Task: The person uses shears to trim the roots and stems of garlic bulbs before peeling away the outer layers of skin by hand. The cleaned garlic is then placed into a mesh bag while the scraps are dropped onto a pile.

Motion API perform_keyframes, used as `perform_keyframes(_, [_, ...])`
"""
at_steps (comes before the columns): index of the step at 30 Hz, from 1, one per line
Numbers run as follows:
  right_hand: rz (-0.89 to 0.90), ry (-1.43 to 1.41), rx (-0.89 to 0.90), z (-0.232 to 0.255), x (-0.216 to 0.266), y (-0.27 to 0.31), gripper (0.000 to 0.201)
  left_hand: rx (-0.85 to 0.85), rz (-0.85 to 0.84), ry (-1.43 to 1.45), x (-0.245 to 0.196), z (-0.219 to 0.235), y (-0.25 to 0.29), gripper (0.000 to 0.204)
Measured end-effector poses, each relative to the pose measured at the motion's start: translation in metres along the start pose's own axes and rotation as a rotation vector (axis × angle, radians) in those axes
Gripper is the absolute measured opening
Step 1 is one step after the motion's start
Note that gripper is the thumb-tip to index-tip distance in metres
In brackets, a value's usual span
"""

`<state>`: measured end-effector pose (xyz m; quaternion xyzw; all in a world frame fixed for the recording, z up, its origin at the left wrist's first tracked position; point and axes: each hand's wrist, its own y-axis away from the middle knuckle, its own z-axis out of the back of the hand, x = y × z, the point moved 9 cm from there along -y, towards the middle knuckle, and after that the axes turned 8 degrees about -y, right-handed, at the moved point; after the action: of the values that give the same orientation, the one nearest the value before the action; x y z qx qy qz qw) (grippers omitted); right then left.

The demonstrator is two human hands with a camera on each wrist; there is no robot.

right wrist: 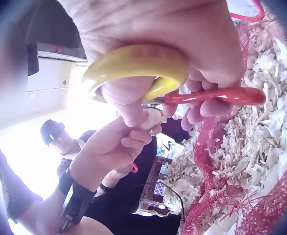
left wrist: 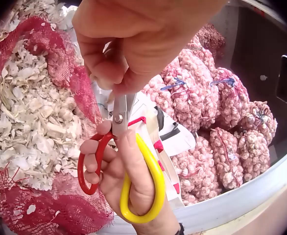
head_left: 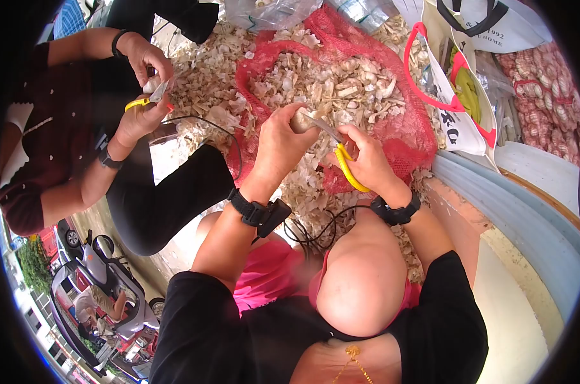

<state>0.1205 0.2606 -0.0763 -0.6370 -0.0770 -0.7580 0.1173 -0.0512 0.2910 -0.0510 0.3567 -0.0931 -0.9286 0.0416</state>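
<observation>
My left hand [head_left: 278,146] pinches a whitish garlic bulb [head_left: 301,120] above the heap of peelings; its fingers hide most of the bulb in the left wrist view. In my right hand [head_left: 369,161] is a pair of scissors [left wrist: 155,182] with one yellow and one red handle loop. The right thumb goes through the yellow loop, and fingers curl through the red one [left wrist: 87,172]. The blades point toward the left fingertips, right at the bulb. A red mesh bag [head_left: 408,125] lies spread beneath both hands, covered with dry garlic skins and stalks [head_left: 341,83].
To the left, another person's hands [head_left: 146,61] hold yellow-handled scissors [head_left: 137,103] and a pale bulb. White tote bags [head_left: 453,118] stand at the right, beside mesh sacks of garlic [left wrist: 197,98]. A black cable [head_left: 315,238] runs near my knees. Parked vehicles [head_left: 101,281] show at lower left.
</observation>
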Motion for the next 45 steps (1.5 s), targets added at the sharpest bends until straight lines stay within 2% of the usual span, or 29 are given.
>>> perform_keyframes(1, [0.000,0.000,0.000,0.001,0.003,0.000,0.048,0.000,0.000,0.000,0.001,-0.001,0.000,0.038])
perform_keyframes(3, [-0.200,-0.067,0.074,-0.004,-0.006,0.004,0.045,-0.012,-0.031,-0.062,0.000,-0.001,0.000,0.038])
perform_keyframes(10, [-0.284,-0.211,0.082,-0.015,-0.029,0.015,0.038,-0.045,-0.071,-0.108,0.012,-0.008,-0.002,0.035])
perform_keyframes(12, [-0.486,-0.326,0.100,-0.015,-0.058,0.022,0.036,0.093,0.036,-0.107,0.029,-0.019,-0.003,0.036])
perform_keyframes(13, [-0.484,-0.323,0.096,-0.012,-0.068,0.022,0.036,0.094,0.031,-0.105,0.028,-0.016,-0.004,0.036])
perform_keyframes(15, [-0.167,0.360,0.005,0.010,-0.070,0.014,0.033,0.273,0.278,0.255,0.039,-0.029,0.005,0.039])
perform_keyframes(16, [-0.282,0.469,0.046,0.013,-0.097,0.017,0.030,0.294,0.264,0.288,0.032,-0.028,0.005,0.037])
perform_keyframes(17, [-0.286,0.468,0.045,0.016,-0.116,0.023,0.030,0.298,0.264,0.287,0.034,-0.029,0.005,0.037])
perform_keyframes(19, [-0.178,0.659,-0.019,0.026,-0.131,0.030,0.028,0.360,0.273,0.490,0.035,-0.038,0.005,0.037])
perform_keyframes(20, [-0.225,0.670,0.067,0.025,-0.146,0.035,0.029,0.361,0.277,0.489,0.035,-0.039,0.007,0.037])
perform_keyframes(21, [-0.226,0.669,0.068,0.025,-0.140,0.031,0.029,0.363,0.257,0.521,0.029,-0.038,0.008,0.039])
perform_keyframes(23, [-0.428,0.624,0.248,0.018,-0.125,0.024,0.037,0.371,0.240,0.550,0.022,-0.037,0.010,0.040])
perform_keyframes(24, [-0.192,0.389,0.115,0.017,-0.077,0.012,0.048,0.378,0.240,0.591,0.020,-0.039,0.011,0.040])
perform_keyframes(25, [-0.299,-0.021,0.106,0.010,-0.044,0.003,0.053,0.386,0.238,0.631,0.016,-0.041,0.012,0.041])
perform_keyframes(26, [-0.296,-0.352,0.086,0.003,-0.020,-0.002,0.051,0.394,0.236,0.631,0.010,-0.041,0.014,0.041])
perform_keyframes(27, [-0.298,-0.352,0.078,0.000,-0.008,-0.007,0.051,0.394,0.237,0.729,0.001,-0.040,0.016,0.040])
perform_keyframes(29, [-0.116,-0.528,0.078,-0.006,0.023,-0.019,0.047,0.391,0.233,0.825,-0.010,-0.038,0.019,0.039])
perform_keyframes(34, [-0.171,-0.573,-0.017,-0.007,0.021,-0.020,0.039,0.203,0.159,0.678,-0.018,-0.018,0.019,0.031])
perform_keyframes(35, [-0.120,-0.532,-0.041,-0.003,0.025,-0.019,0.039,0.202,0.161,0.678,-0.021,-0.016,0.020,0.031])
perform_keyframes(37, [-0.072,-0.492,-0.066,0.001,0.030,-0.019,0.040,-0.033,-0.106,0.333,-0.043,0.013,0.020,0.017])
perform_keyframes(39, [0.023,-0.397,-0.111,0.007,0.038,-0.021,0.042,-0.037,-0.103,0.349,-0.040,0.014,0.020,0.015])
perform_keyframes(43, [0.031,-0.380,-0.087,0.006,0.046,-0.022,0.044,-0.045,-0.104,0.336,-0.039,0.018,0.020,0.015])
perform_keyframes(45, [0.070,-0.155,-0.096,0.007,0.057,-0.021,0.043,-0.068,-0.125,0.288,-0.045,0.023,0.021,0.015])
